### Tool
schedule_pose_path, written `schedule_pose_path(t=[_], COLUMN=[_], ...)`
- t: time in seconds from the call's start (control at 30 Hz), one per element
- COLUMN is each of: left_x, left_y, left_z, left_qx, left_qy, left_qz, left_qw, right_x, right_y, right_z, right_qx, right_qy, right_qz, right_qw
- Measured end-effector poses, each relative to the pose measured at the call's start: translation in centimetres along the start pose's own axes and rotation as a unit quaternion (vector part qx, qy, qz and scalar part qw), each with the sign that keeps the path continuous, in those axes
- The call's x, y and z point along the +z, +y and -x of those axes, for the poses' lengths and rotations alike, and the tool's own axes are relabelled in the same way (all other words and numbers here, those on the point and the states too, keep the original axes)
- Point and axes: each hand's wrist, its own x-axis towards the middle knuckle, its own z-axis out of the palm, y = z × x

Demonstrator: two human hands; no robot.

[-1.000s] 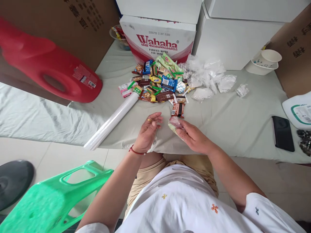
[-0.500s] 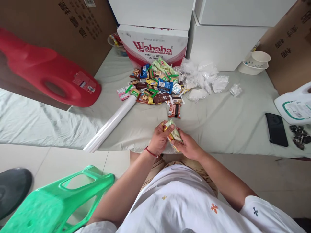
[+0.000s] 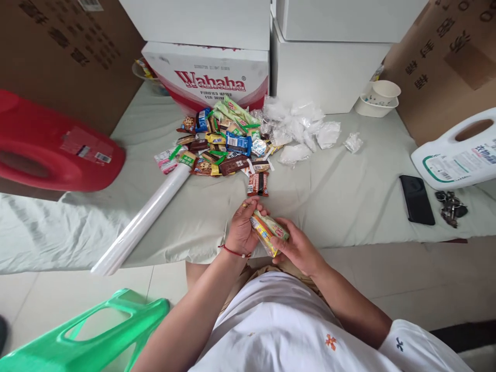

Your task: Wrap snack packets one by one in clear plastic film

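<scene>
Both my hands are closed around a small bundle of snack packets (image 3: 268,232), green and yellow, at the near edge of the cloth-covered table (image 3: 349,201). My left hand (image 3: 242,228), with a ring and a red string bracelet, grips its left side. My right hand (image 3: 296,247) holds its right end from below. Just beyond my hands a brown snack packet (image 3: 258,183) lies alone. Behind it sits a pile of assorted wrapped snacks (image 3: 220,142). A heap of clear plastic bags (image 3: 300,129) lies to the pile's right.
A roll of clear film (image 3: 143,219) lies diagonally at left, beside a red jug (image 3: 50,150). A Wahaha carton (image 3: 209,77) and white boxes stand behind. At right are a black phone (image 3: 417,199), keys (image 3: 451,207), a white jug (image 3: 457,157) and bowls (image 3: 377,98). A green stool (image 3: 85,336) stands lower left.
My left hand came across and closed on the packets that my right hand held. Both hands drew toward the table's near edge. The view has shifted to the right.
</scene>
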Motion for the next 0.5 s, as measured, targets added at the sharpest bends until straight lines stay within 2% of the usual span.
schedule_pose_path(t=[0.07,0.2,0.37,0.5], left_x=[0.9,3.1,4.5,4.6], left_y=[-0.3,-1.0,-1.4,-1.6], left_z=[-0.1,0.1,-0.4,-0.7], left_qx=[-0.018,-0.058,-0.04,-0.066], left_qy=[0.006,-0.04,-0.008,-0.084], left_qz=[0.019,0.018,-0.045,-0.092], left_qw=[1.0,0.997,0.998,0.99], right_x=[-0.5,-1.2,-1.8,-2.9], right_y=[0.0,-0.3,-0.8,-1.3], right_z=[0.6,0.5,-0.3,0.2], right_qx=[0.001,-0.047,-0.022,-0.022], right_qy=[0.007,0.057,0.041,0.057], right_qz=[0.002,0.008,-0.039,-0.04], right_qw=[1.0,0.997,0.998,0.997])
